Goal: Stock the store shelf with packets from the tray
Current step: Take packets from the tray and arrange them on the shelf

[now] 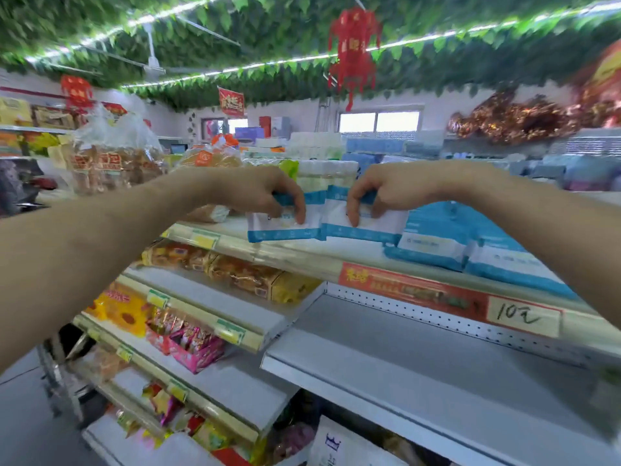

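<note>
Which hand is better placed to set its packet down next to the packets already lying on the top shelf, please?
Probably the right hand: its packet hangs just beside the shelved packets, while the left hand is farther off.

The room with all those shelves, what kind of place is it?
Probably a grocery shop: tiered shelves hold packaged snacks, a red price sign runs along one shelf edge, and the left hand and right hand each pinch a blue-and-white packet.
</note>
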